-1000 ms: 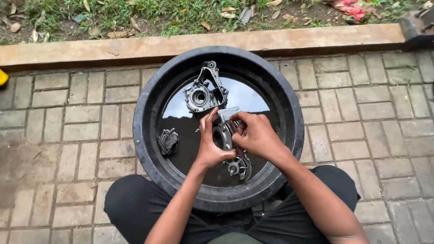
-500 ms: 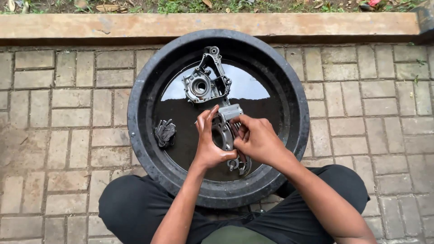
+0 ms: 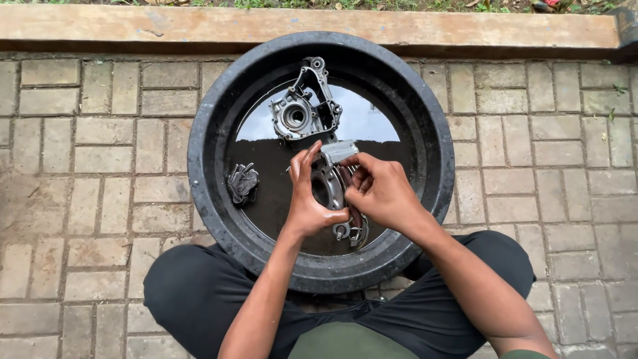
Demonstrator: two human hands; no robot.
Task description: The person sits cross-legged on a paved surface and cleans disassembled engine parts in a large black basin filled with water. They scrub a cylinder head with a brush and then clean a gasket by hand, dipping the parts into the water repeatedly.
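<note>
A round black basin (image 3: 206, 126) holding dark liquid sits on the paving in front of my knees. Over its middle, both hands hold a grey metal engine part (image 3: 330, 174) with a round opening. My left hand (image 3: 307, 193) grips its left side, thumb and fingers wrapped around the edge. My right hand (image 3: 382, 193) closes on its right side, fingers curled at the top. A larger metal engine casing (image 3: 302, 110) lies in the liquid at the back of the basin. A small dark ribbed piece (image 3: 242, 183) lies at the left.
Another small metal part (image 3: 351, 231) shows just below my hands in the liquid. Grey brick paving (image 3: 86, 173) surrounds the basin. A concrete kerb (image 3: 199, 26) runs along the top, with grass behind it. My legs in dark trousers flank the basin's near rim.
The view has drifted down, so the basin sits higher in frame. My hands have stayed on the grey part, with the fingers shifting slightly around it.
</note>
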